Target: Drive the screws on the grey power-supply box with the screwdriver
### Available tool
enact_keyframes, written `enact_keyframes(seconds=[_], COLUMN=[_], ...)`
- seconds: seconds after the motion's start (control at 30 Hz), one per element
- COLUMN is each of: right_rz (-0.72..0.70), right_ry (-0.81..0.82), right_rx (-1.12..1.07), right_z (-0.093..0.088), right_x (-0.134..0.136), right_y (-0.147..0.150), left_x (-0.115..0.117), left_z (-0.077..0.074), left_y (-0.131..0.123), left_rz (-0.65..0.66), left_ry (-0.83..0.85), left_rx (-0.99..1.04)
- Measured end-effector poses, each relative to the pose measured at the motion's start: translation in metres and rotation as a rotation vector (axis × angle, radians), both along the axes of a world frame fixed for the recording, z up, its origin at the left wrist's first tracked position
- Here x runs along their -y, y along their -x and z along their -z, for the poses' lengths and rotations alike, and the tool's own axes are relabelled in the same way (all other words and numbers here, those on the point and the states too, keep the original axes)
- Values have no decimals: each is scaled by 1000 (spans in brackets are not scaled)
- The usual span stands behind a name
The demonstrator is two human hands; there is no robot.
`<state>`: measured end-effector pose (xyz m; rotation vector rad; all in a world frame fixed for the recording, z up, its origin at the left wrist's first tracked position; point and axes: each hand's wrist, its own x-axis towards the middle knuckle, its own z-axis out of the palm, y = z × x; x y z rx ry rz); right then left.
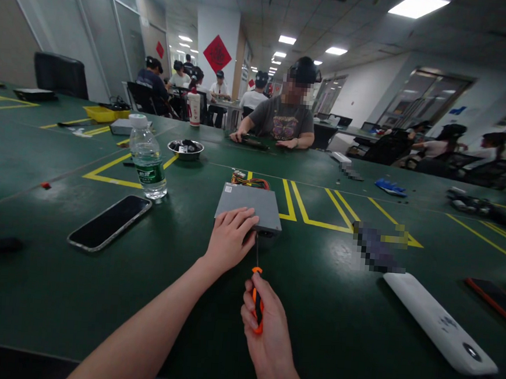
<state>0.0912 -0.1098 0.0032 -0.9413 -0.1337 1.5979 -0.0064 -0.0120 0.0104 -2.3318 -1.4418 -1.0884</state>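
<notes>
A grey metal box [252,202] with a bundle of coloured wires [253,182] at its far side lies on the green table [174,306]. My left hand [231,234] rests on the box's near left part, palm down with its fingers stretched out. Just below the box, my right hand [264,316] is wrapped round the orange and black handle of a screwdriver [257,298]. The screwdriver's thin shaft points away from me to the near face of the box. Its tip is too small to make out.
Left of the box are a phone [110,222], a water bottle [148,161] and a metal bowl [185,149]. A white device [439,321] lies to the right. Across the table sits a person [280,116].
</notes>
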Motion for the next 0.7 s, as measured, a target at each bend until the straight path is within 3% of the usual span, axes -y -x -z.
enact_keyframes(seconds=[0.2,0.7], right_rz=[-36,-7], right_ry=[72,-6], right_rx=[-62,6], right_z=[-1,2], right_x=[1,1], right_y=[0,1], left_x=[0,0], left_z=[0,-1], left_y=[0,0], left_rz=[0,-1], left_ry=[2,5], left_rx=[-1,-5])
